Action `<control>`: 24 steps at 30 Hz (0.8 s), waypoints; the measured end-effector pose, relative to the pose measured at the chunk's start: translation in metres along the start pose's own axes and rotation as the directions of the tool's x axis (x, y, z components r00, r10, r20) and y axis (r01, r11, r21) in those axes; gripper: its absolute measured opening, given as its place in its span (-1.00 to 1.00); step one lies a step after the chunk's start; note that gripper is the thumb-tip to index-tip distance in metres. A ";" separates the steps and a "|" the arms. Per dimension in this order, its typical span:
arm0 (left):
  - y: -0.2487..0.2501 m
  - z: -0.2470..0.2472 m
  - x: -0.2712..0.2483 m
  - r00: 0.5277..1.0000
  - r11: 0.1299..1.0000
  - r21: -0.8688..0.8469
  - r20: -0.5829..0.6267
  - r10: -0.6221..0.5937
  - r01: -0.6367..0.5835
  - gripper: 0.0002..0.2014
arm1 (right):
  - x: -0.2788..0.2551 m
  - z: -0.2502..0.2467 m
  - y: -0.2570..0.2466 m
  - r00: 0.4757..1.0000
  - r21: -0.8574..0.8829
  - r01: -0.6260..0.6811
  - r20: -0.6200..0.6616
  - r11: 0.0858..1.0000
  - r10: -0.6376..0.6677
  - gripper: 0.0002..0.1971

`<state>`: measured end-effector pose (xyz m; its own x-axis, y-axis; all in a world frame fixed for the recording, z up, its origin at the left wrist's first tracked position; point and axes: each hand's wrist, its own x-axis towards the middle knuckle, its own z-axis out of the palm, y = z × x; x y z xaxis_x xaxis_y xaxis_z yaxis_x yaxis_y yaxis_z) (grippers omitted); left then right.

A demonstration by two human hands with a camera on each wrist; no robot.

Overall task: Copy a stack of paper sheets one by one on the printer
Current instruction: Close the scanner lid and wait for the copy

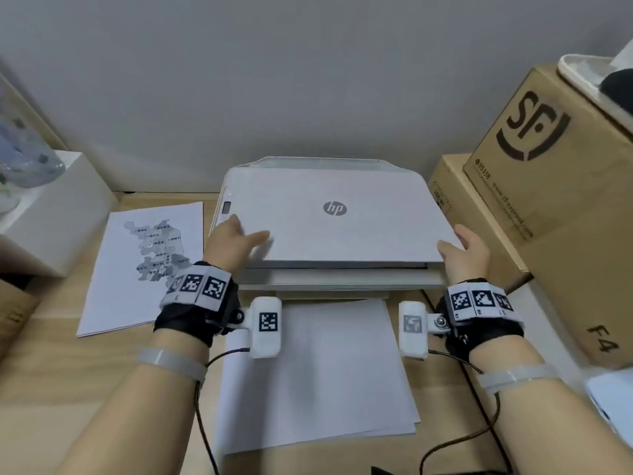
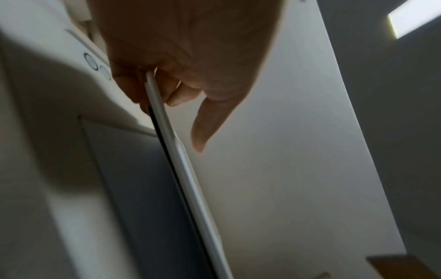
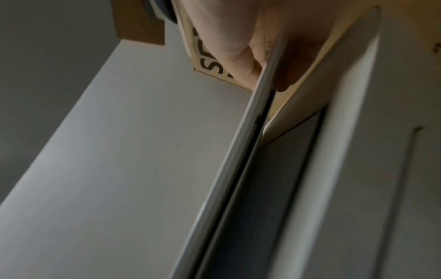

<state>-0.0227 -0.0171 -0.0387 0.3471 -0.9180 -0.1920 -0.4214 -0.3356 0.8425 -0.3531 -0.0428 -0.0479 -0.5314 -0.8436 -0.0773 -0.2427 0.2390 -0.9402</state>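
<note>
White plastic fills the middle of the head view: the printer point(image 1: 329, 269) sits on the wooden counter point(image 1: 85, 389) against the grey wall, and its lid point(image 1: 335, 217), with a round grey logo, is raised slightly at the front, a thin dark gap showing beneath its near edge. The left hand point(image 1: 233, 245) has a closed grip on the lid's near left corner, thumb lying on top and fingers tucked underneath; the left wrist view shows the same pinch, with the lid edge point(image 2: 181, 162) running between thumb and curled fingers and the scanner glass point(image 2: 133, 179) dark below it. The right hand point(image 1: 469, 252) has a closed grip on the lid's near right corner, and in the right wrist view its fingers point(image 3: 253, 71) wrap the lid edge point(image 3: 241, 151) from above and below. At centre bottom of the head view, a stack of blank sheets point(image 1: 318, 382) lies on the counter just in front of the printer, between the 2 forearms. At left, beside the printer, lies a sheet printed with a grey map point(image 1: 144, 265). A white box point(image 1: 58, 217) stands at far left, and brown cardboard boxes point(image 1: 548, 200) are piled at the right edge.
</note>
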 end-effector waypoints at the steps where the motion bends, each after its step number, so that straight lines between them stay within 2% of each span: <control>1: 0.000 0.002 -0.004 1.000 0.990 0.141 0.001 0.016 -0.016 -0.60 | -0.003 -0.001 0.002 1.000 -0.048 0.017 0.009 0.999 -0.016 -0.51; 2: 0.001 0.003 -0.009 1.000 0.969 0.246 0.007 0.027 -0.028 -0.57 | -0.005 -0.001 0.004 0.999 -0.088 0.033 0.022 0.996 -0.031 -0.52; 5: -0.006 0.008 -0.015 0.999 0.944 0.328 0.052 0.007 -0.023 -0.50 | -0.007 -0.001 0.014 0.995 -0.192 0.078 0.072 0.978 -0.065 -0.51; 10: -0.007 0.013 -0.024 0.999 0.938 0.346 0.047 -0.003 -0.013 -0.47 | -0.008 0.000 0.022 0.986 -0.316 0.151 0.122 0.937 -0.118 -0.53; 17: -0.009 0.015 -0.027 0.998 0.923 0.381 0.050 0.033 -0.049 -0.29 | -0.012 0.006 0.032 0.977 -0.500 0.215 0.116 0.839 -0.181 -0.58; 21: -0.007 0.013 -0.029 0.998 0.931 0.360 0.044 0.038 -0.051 -0.41 | -0.017 0.012 0.034 0.978 -0.567 0.203 0.080 0.798 -0.192 -0.59; 24: -0.007 0.012 -0.029 0.998 0.935 0.351 0.050 0.044 -0.059 -0.45 | -0.017 0.013 0.031 0.978 -0.645 0.209 0.141 0.735 -0.154 -0.56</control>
<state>-0.0399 0.0095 -0.0447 0.2863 -0.9412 -0.1794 -0.7083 -0.3340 0.6219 -0.3410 -0.0274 -0.0796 -0.3677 -0.9297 0.0228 -0.8127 0.3093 -0.4938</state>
